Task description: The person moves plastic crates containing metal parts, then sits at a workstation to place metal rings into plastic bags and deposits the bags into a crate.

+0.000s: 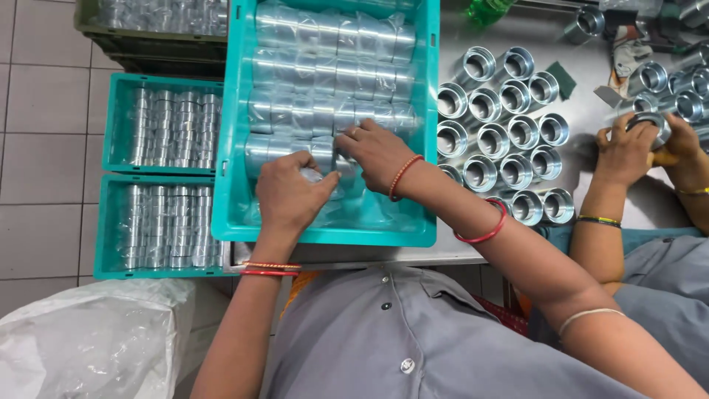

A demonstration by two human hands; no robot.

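packing stage, by the look of it: plastic-wrapped metal rings are going into the large teal plastic crate (425, 148) on the steel table edge, rows of wrapped shiny cylindrical steel rings (332, 74) stacked from 12 o'clock down toward the middle. the bottom row is only part filled; bare crate floor shows at 6 o'clock.

two smaller teal plastic bins (111, 170) sit on the tiled floor at 9 o'clock of the crate, both full of stacked rings. white plastic sack (96, 340) at 7 o'clock.

loose unwrapped machined steel rings (502, 140) stand open end up on the grey steel worktable (583, 66) at 3 o'clock of the crate, in a tight cluster.

left hand (292, 196) is inside the crate, fingers curled and pressed together around a clear-wrapped ring (314, 176), back of hand up. right hand (377, 151) sits just beside it at 1 o'clock, fingertips pinching the wrap at the end of the last row, touching the wrapped rings there. both hands meet over the same piece.

my read: the wrapped ring is being seated at the end of the bottom row. next move calls for pushing it flush against its neighbour, keeping the wrap from bunching, then letting go without tipping the row.

a co-worker's hands (642, 144) at 3 o'clock, far right, grip a ring (653, 124) of their own over the table; separate job, well apart from the crate.
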